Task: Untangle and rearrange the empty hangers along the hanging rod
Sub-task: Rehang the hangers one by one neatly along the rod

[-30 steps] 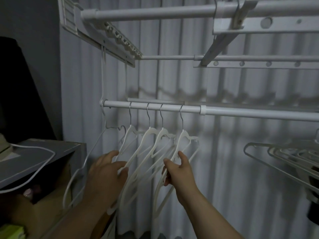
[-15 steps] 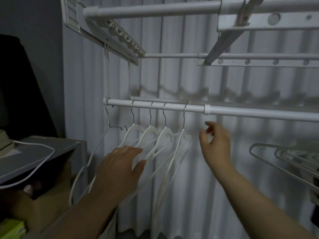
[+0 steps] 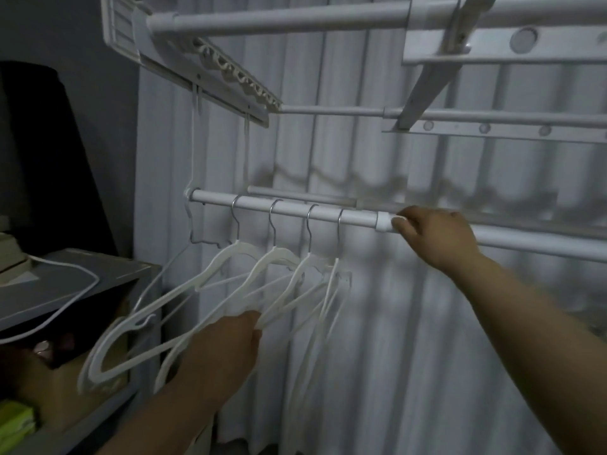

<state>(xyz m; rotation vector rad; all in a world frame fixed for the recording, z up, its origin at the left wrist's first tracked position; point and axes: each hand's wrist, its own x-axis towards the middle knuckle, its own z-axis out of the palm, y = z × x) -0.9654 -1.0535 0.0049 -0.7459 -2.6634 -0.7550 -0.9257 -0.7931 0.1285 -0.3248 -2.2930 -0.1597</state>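
Right arm reaches up from the lower right, and the right hand point(image 3: 433, 234) is on the hanging rod point(image 3: 295, 213), fingers point(image 3: 407, 228) wrapped over it, knuckles facing us. The left forearm comes up from under the rod. The left hand point(image 3: 226, 349) sits well beneath it, back toward us, fingers curled round the lower arms of the white hangers point(image 3: 272, 257).

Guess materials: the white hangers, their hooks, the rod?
white hangers: likely moulded plastic, matte; thick flat white arms.
hooks: metal wire, bare and shiny; thin, grey, glinting.
rod: probably coated metal tube, smooth with a soft sheen; plastic can't be ruled out.
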